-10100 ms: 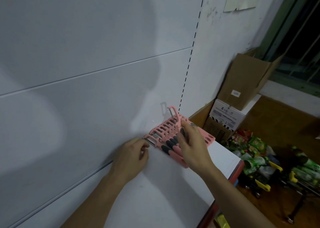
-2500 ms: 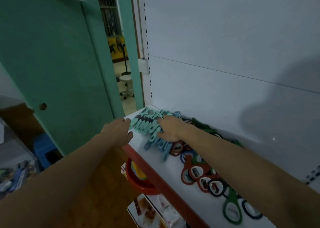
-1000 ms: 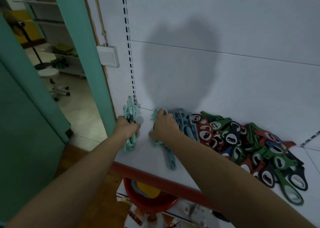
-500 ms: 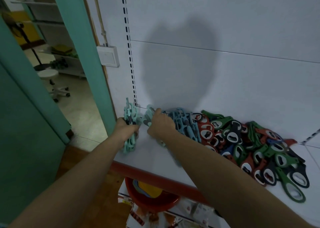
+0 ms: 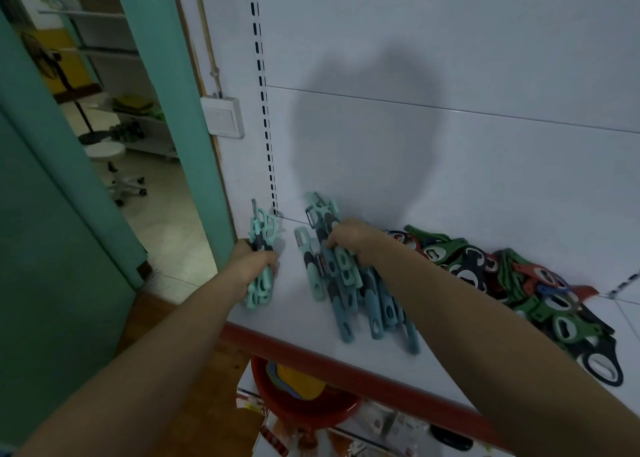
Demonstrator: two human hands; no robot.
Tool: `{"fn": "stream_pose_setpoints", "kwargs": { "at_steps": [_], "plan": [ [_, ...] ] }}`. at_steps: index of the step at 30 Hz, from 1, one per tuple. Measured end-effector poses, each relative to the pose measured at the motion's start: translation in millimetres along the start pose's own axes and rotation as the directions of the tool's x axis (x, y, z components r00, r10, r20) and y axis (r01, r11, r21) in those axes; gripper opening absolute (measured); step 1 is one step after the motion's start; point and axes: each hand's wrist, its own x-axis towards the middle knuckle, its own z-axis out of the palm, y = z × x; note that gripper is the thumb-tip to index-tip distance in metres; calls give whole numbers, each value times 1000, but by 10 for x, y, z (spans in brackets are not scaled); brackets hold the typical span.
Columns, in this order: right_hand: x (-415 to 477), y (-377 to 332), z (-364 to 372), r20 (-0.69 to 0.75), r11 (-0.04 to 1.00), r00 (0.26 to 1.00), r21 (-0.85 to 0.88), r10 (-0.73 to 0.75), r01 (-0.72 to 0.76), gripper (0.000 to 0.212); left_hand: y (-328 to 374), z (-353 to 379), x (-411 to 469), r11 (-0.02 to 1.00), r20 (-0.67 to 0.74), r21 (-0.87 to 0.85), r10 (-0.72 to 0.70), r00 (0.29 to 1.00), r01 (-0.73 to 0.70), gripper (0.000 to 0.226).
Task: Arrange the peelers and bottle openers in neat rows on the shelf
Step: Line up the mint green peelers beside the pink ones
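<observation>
The left hand (image 5: 254, 262) has its fingers (image 5: 266, 258) curled tight round a bundle of peelers (image 5: 262, 234) near the shelf's (image 5: 298, 318) back left corner. The right hand (image 5: 351, 240) bends its fingers over the loose peelers (image 5: 346, 283) just beside, seemingly gripping a few. These look light, stiff and smooth, likely to slide and fan apart, so are best gathered by the handles, clear of the blades. Bottle openers (image 5: 485, 276) lie heaped toward the right edge. The white shelf looks slick; a green doorframe (image 5: 180, 110) stands left
</observation>
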Motion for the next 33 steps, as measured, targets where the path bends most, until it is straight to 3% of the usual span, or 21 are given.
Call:
{"fn": "stream_pose_setpoints", "kwargs": {
  "at_steps": [3,5,8,13,15,17,19,22,27,33],
  "plan": [
    [-7,0,-35,-49,978,996,-200,-74,63,8,-3,6,8,999,-10,32,1,1000,-1,24],
    [-5,-19,-33,-88,948,989,-304,-123,91,23,-6,11,12,999,-11,49,8,1000,-8,20],
    [-26,-70,-23,-152,899,965,-417,-213,133,23,-7,11,16,999,-15,54,10,1000,-9,18],
    [-51,-149,173,-92,971,975,-142,-204,190,18,-15,19,43,1000,-34,16,-3,999,3,25],
    [-45,-150,372,-32,979,986,-124,-165,160,13,-15,27,35,1000,-44,5,3,999,-3,20],
    [-4,-118,538,-34,937,981,-306,-191,172,10,-22,20,17,1000,-55,1,3,998,-3,19],
    [3,-67,611,-110,819,944,-535,-310,206,4,-39,7,7,1000,-73,-19,-8,997,7,28],
    [32,-13,651,-150,746,906,-629,-395,221,10,-62,9,-14,999,-89,-52,-1,996,-3,36],
    [127,-24,615,-133,809,932,-546,-338,216,21,-64,-12,-74,987,-94,-163,-14,995,-2,33],
    [122,-214,169,-168,967,954,-98,-247,234,25,-46,-156,-5,932,-133,-351,-138,981,84,24]
  ]
}}
